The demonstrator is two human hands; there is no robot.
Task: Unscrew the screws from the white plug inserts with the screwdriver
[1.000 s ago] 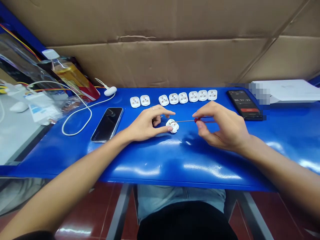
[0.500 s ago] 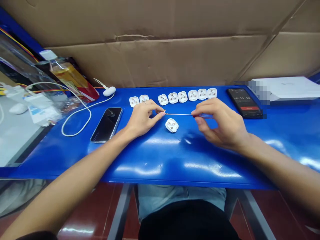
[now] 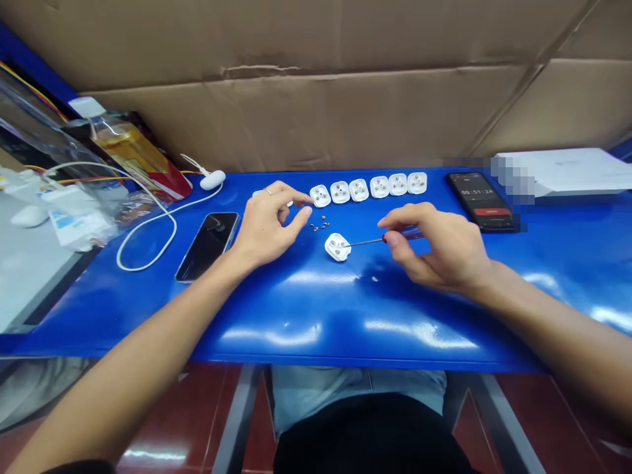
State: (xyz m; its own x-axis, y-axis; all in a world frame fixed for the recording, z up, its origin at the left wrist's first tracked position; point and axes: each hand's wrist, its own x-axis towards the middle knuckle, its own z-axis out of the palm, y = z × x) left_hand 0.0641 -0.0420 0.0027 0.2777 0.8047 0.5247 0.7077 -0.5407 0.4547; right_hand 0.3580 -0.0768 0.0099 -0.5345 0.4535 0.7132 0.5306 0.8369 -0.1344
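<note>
My right hand grips a screwdriver with a thin metal shaft and a see-through, reddish handle. Its tip reaches over a white plug housing with metal parts inside, lying in front of me; I cannot tell whether tip and housing touch. My left hand hovers to the left with thumb and forefinger apart and nothing between them. Just right of those fingertips lie several small screws. Behind, several similar white housings stand in a row, and my left hand covers most of the leftmost ones.
A phone lies left of my left arm, with a white cable beyond it. Another phone showing a timer and a white box are at the right. A bottle leans at the back left, before a cardboard wall.
The screwdriver tip has swung from my left fingertips toward me, over the near housing. My left hand has moved left and its fingers have parted, uncovering the small screws.
</note>
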